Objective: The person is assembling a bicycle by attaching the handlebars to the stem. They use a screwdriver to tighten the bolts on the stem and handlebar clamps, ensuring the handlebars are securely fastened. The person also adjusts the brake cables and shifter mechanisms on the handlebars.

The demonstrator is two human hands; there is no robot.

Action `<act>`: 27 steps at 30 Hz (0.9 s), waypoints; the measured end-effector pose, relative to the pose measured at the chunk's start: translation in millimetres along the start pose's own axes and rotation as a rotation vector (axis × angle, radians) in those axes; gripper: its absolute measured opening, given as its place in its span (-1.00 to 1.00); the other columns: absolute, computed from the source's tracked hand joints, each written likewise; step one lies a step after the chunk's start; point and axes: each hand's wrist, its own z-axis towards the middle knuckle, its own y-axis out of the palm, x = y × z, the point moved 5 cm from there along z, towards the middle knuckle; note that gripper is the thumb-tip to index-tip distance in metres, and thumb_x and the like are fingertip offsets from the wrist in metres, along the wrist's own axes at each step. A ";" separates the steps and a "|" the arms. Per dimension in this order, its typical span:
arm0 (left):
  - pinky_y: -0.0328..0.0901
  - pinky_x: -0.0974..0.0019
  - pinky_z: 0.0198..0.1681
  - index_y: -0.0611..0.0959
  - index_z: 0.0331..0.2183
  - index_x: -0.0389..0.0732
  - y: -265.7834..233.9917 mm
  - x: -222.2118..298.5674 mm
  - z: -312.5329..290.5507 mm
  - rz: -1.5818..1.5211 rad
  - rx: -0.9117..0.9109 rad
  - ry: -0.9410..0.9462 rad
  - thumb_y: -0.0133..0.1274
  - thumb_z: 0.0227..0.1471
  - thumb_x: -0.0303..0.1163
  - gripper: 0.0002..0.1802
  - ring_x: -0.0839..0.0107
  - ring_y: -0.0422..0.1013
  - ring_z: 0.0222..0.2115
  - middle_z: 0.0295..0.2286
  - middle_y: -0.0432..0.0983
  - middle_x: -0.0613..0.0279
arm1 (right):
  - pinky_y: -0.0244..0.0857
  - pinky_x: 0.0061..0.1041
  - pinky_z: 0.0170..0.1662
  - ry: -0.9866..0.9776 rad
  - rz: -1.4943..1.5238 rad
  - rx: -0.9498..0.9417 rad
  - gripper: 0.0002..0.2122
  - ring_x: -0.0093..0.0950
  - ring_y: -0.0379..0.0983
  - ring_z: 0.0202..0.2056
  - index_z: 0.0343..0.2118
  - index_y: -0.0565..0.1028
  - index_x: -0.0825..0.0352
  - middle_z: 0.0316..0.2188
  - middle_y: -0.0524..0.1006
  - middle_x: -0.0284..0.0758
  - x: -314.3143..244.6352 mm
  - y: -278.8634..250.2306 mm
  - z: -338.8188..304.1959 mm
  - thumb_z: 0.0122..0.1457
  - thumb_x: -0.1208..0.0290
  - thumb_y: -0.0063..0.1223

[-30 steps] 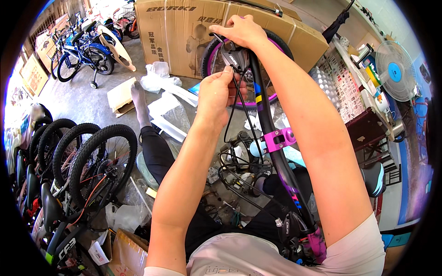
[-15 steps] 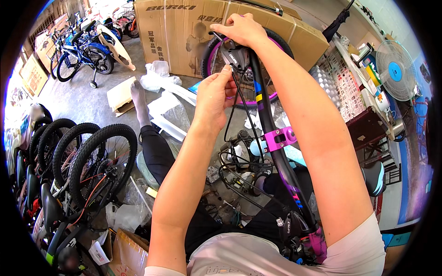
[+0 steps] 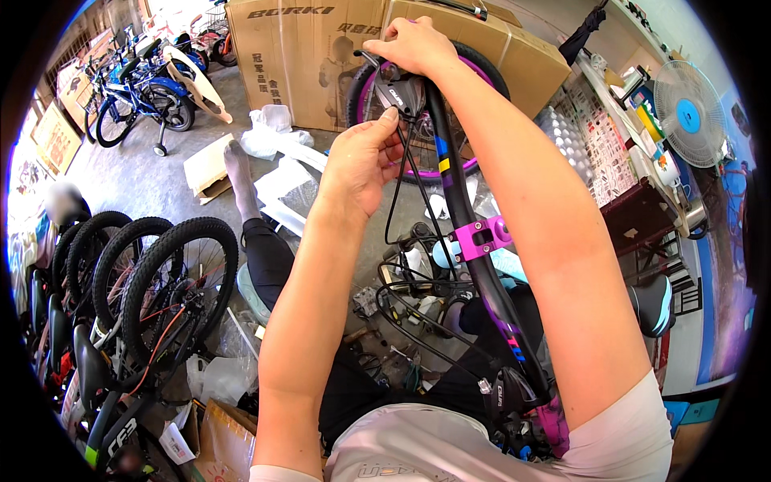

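A black handlebar (image 3: 456,186) with coloured marks runs from the far middle toward my lap, held in a purple stem clamp (image 3: 482,238). My right hand (image 3: 418,50) curls over its far end, above a dark gear shifter (image 3: 401,96) and beside a brake lever (image 3: 368,57). Just below that shifter, my left hand (image 3: 361,161) is closed, thumb and forefinger pinching where a black cable (image 3: 392,210) enters; the fingertips partly hide the spot. A second shifter (image 3: 507,389) sits at the near end, next to a purple grip (image 3: 552,430).
A purple-rimmed wheel (image 3: 356,98) stands behind the far end, against a large cardboard box (image 3: 281,68). Bikes with black tyres (image 3: 165,233) crowd the left; blue bikes (image 3: 148,92) stand farther back. Plastic wrap lies on the floor. A fan (image 3: 689,117) is at the right.
The view has shifted slightly. My left hand has moved a little left, still pinching beneath the shifter; my right hand stays on the handlebar's far end.
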 end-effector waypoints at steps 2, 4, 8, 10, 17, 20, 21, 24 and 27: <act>0.45 0.23 -0.21 0.63 -0.28 -0.11 -2.3 -1.4 2.8 0.017 0.001 0.014 0.16 0.29 -0.10 -0.72 0.52 0.47 -0.35 -0.39 0.57 0.43 | 0.44 -0.14 0.13 0.018 0.014 -0.010 -0.31 -0.16 0.54 0.10 0.14 0.55 0.09 0.23 0.39 -0.09 0.7 -0.5 -0.2 0.05 -0.32 0.15; 0.43 0.28 -0.23 0.63 -0.29 -0.09 -2.6 -2.3 2.3 0.033 0.007 0.027 0.19 0.27 -0.08 -0.72 0.55 0.47 -0.36 -0.41 0.57 0.45 | 0.44 -0.14 0.13 0.024 0.008 -0.015 -0.31 -0.16 0.54 0.10 0.14 0.55 0.08 0.23 0.39 -0.10 0.9 -1.7 0.5 0.05 -0.31 0.15; 0.39 0.33 -0.29 0.63 -0.28 -0.11 2.4 1.6 -1.6 0.194 0.070 0.123 0.20 0.26 -0.05 -0.69 0.57 0.46 -0.40 -0.40 0.57 0.43 | 0.44 -0.15 0.14 0.026 -0.003 -0.017 -0.33 -0.17 0.54 0.11 0.14 0.55 0.06 0.24 0.38 -0.11 3.0 -0.1 2.2 0.06 -0.29 0.16; 0.39 0.33 -0.31 0.63 -0.28 -0.11 6.0 0.9 -4.4 0.219 0.100 0.107 0.20 0.25 -0.05 -0.68 0.58 0.45 -0.42 -0.40 0.57 0.42 | 0.44 -0.15 0.14 0.021 0.002 -0.021 -0.33 -0.17 0.54 0.11 0.14 0.55 0.06 0.24 0.38 -0.11 4.1 1.0 3.9 0.06 -0.29 0.16; 0.40 0.36 -0.36 0.64 -0.27 -0.20 4.7 7.3 -7.6 0.236 0.182 0.169 0.20 0.25 -0.10 -0.67 0.54 0.47 -0.42 -0.41 0.58 0.36 | 0.43 -0.15 0.15 0.020 0.019 -0.024 -0.33 -0.18 0.54 0.12 0.14 0.55 0.05 0.25 0.37 -0.11 3.5 3.6 5.7 0.06 -0.29 0.16; 0.41 0.36 -0.32 0.65 -0.28 -0.23 4.8 3.9 -4.1 0.174 0.143 0.162 0.17 0.28 -0.14 -0.69 0.50 0.48 -0.42 -0.41 0.58 0.33 | 0.44 -0.15 0.15 0.020 0.007 -0.026 -0.32 -0.17 0.53 0.12 0.15 0.55 0.04 0.26 0.37 -0.11 3.7 2.1 3.9 0.05 -0.29 0.17; 0.42 0.35 -0.30 0.65 -0.28 -0.24 7.3 4.0 -4.1 0.142 0.117 0.174 0.15 0.30 -0.16 -0.70 0.48 0.48 -0.43 -0.41 0.58 0.32 | 0.44 -0.15 0.15 0.020 0.007 -0.026 -0.32 -0.17 0.53 0.12 0.15 0.55 0.04 0.26 0.37 -0.11 4.0 2.0 3.9 0.05 -0.29 0.17; 0.43 0.34 -0.26 0.64 -0.28 -0.25 13.5 2.9 -9.1 0.071 0.122 0.181 0.10 0.33 -0.18 -0.70 0.44 0.48 -0.44 -0.42 0.58 0.30 | 0.44 -0.15 0.15 0.021 0.003 -0.027 -0.32 -0.17 0.53 0.13 0.16 0.54 0.04 0.26 0.37 -0.11 4.7 2.0 4.3 0.05 -0.29 0.16; 0.44 0.30 -0.26 0.63 -0.28 -0.24 15.7 0.3 -9.2 -0.029 0.098 0.142 0.07 0.35 -0.17 -0.68 0.42 0.48 -0.44 -0.43 0.57 0.30 | 0.44 -0.15 0.15 0.023 0.003 -0.019 -0.33 -0.16 0.53 0.13 0.16 0.54 0.04 0.26 0.37 -0.11 5.7 2.3 4.9 0.05 -0.28 0.16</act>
